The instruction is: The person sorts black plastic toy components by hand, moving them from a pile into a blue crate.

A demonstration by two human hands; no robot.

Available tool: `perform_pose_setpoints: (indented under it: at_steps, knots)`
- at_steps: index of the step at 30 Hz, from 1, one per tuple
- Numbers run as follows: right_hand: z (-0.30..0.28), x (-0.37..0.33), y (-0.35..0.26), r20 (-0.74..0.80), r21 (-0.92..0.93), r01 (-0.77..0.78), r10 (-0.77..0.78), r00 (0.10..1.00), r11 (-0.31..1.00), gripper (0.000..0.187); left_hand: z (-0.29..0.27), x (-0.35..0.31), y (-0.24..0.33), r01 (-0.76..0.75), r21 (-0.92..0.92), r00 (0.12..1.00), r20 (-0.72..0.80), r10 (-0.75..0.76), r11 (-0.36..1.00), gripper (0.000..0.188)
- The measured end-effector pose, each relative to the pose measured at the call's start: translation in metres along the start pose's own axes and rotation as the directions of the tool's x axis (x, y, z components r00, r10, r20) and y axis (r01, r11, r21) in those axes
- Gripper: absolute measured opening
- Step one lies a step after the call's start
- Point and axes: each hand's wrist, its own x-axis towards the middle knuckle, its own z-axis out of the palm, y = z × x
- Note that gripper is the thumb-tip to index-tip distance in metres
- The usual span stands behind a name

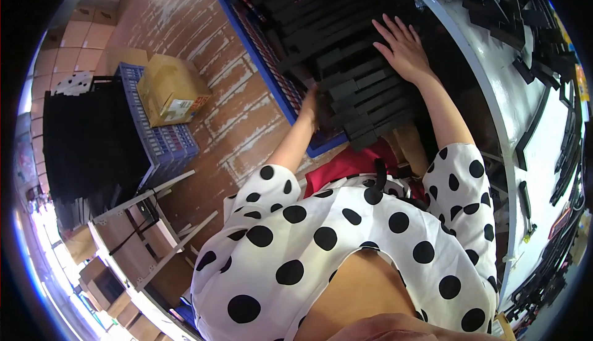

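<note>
Several long black bar-shaped pieces (364, 97) lie packed side by side in a stack in front of me. They rest in or over a blue plastic crate (270, 69), whose rim shows along the left and near sides. My right hand (404, 51) is open over the right part of the stack, fingers spread. Whether its palm touches the pieces I cannot tell. My left hand (310, 109) is at the stack's left side, beside the ends of the pieces. Its fingers are mostly lost in shadow, so their grip is hidden.
To my right runs a white-topped table (525, 137) with black parts and a knife-like tool (527, 208) on it. At the left, a cardboard box (173, 91) sits on blue-grey crates (162, 146) beside a black-covered pile (92, 146). A white-framed rack (142, 224) stands lower left.
</note>
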Motion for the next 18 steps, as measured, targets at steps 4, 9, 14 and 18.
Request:
perform_pose_setpoints:
  at_steps: [4,9,14,18]
  knots:
    - [0.002,0.01,0.001,-0.036,-0.024,0.017,-0.018,0.999,1.0,0.056,-0.056,0.027,0.024,-0.196,-0.471,0.976,-0.18,0.123,0.86,0.067]
    - [0.003,0.009,0.003,-0.142,0.053,-0.001,0.008,0.99,0.999,0.056,0.004,0.082,0.054,-0.407,-0.349,0.913,-0.154,0.377,0.844,0.083]
    - [0.002,0.009,-0.021,-0.056,0.03,0.015,-0.013,0.998,0.999,0.057,-0.02,0.096,0.048,-0.179,-0.534,0.98,-0.027,0.195,0.826,0.079]
    - [0.0,0.016,-0.018,-0.079,0.004,0.072,-0.072,0.994,0.997,0.053,-0.045,0.109,0.024,-0.318,-0.353,0.935,0.035,0.352,0.88,0.079]
